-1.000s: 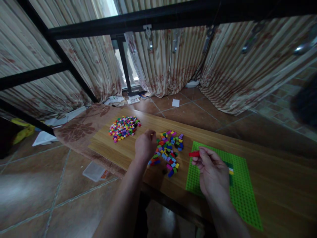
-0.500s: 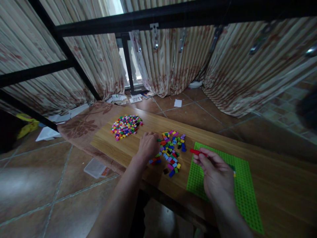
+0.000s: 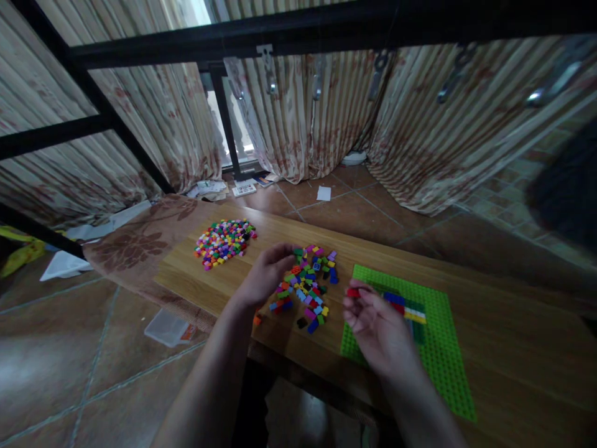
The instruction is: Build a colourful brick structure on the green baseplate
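Note:
My right hand (image 3: 380,323) pinches a small red brick (image 3: 353,292) between thumb and fingertips, above the left part of a green baseplate (image 3: 450,367). Beyond that hand, joined blue, red, white, yellow and green bricks (image 3: 410,310) sit on the plate, partly covered by the fingers. At the left edge of a loose heap of mixed larger bricks (image 3: 305,289) is my left hand (image 3: 267,277). Its thumb and fingers are apart, with the fingertips close to a green brick (image 3: 297,252); whether they touch it I cannot tell.
A pile of small colourful bricks (image 3: 224,241) lies farther left on the wooden table (image 3: 233,280). A brown patterned cloth (image 3: 135,249) hangs past the table's left end. On the tiled floor are a clear plastic container (image 3: 166,326) and papers. Curtains and a black metal frame stand behind.
My left hand has lifted back slightly from the heap and its fingers have spread. The red brick has turned in my right hand, which uncovers more of the joined bricks. The view has shifted right.

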The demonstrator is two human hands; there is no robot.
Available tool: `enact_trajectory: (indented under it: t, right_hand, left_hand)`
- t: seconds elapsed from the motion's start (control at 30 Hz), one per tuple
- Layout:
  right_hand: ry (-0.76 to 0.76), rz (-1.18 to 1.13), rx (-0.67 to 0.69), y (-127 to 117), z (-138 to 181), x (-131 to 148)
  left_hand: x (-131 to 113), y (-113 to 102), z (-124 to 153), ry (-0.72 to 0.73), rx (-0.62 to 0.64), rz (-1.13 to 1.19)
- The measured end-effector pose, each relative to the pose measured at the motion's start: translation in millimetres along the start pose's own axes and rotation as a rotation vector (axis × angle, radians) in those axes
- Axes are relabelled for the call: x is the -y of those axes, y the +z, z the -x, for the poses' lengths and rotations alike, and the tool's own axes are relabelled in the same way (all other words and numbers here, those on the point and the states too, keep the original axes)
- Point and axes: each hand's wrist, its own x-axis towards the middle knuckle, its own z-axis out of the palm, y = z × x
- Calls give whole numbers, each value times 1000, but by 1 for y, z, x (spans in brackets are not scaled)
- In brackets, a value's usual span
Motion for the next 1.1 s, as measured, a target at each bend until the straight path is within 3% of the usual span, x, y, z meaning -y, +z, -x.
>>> enact_trajectory:
  t: [0.17, 0.3, 0.43, 0.6, 0.73, 0.93, 1.1]
  right_hand:
    - [69, 12, 34, 6, 3, 5]
    - [-49, 184, 44, 12, 5, 2]
    - [-166, 314, 143, 18, 5, -3]
    - [-289, 381, 70, 18, 3, -10]
    - [-366, 491, 101, 15, 1, -14]
    - [-507, 729, 46, 17, 7, -19]
    - [-530, 694, -8, 21, 7, -29]
  left_hand:
    - [-9, 24, 7, -204, 174, 473]
    - [-9, 38, 10, -289, 250, 546]
    - [-10, 45, 14, -313, 299, 545]
    - [-6, 50, 14, -337, 252, 443]
    - [-3, 50, 13, -425, 311, 310]
    - [-7, 52, 17, -476, 269, 516]
    - [-11, 58, 20, -446, 181, 592]
